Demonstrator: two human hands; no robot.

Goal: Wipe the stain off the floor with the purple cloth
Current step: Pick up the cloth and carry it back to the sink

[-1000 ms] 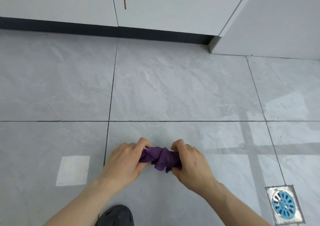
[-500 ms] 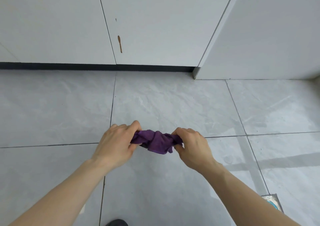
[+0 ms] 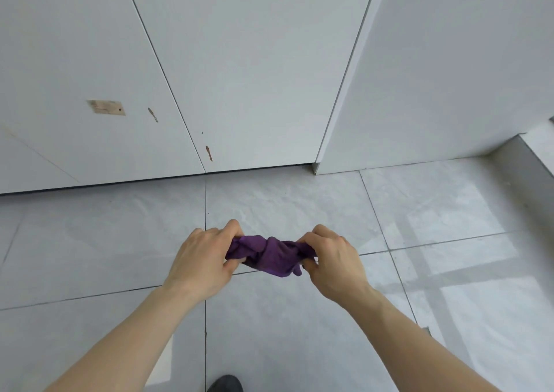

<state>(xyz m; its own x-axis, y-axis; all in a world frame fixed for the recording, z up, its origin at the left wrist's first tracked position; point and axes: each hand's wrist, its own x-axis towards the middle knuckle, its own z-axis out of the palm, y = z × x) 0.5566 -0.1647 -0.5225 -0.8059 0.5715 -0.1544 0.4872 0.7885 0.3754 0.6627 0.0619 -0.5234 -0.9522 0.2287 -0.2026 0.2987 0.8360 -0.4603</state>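
Hands closed on a bunched purple fabric cloth (image 3: 271, 253), one at each end: left hand (image 3: 204, 261) pinching the left end between thumb and curled fingers, right hand (image 3: 331, 261) gripping the right end the same way. Cloth is held between the two hands, crumpled and sagging slightly in the middle, seen against the grey marble-pattern tiled floor (image 3: 90, 241); whether it is clear of the floor cannot be told. Both bare forearms are extended forward from the near edge of the view.

Dark grout lines are seen crossing beneath the hands, one running near-to-far just left of the cloth. White flat cabinet panels (image 3: 239, 76) are located at the far side, marked with small brown drip streaks (image 3: 209, 153) near the lower edge and a tan rectangular patch (image 3: 106, 107) further left. A white wall panel (image 3: 449, 76) stands at far right. Tip of a dark shoe (image 3: 226, 384) is visible at the near edge, centre. No stain on the floor can be made out.
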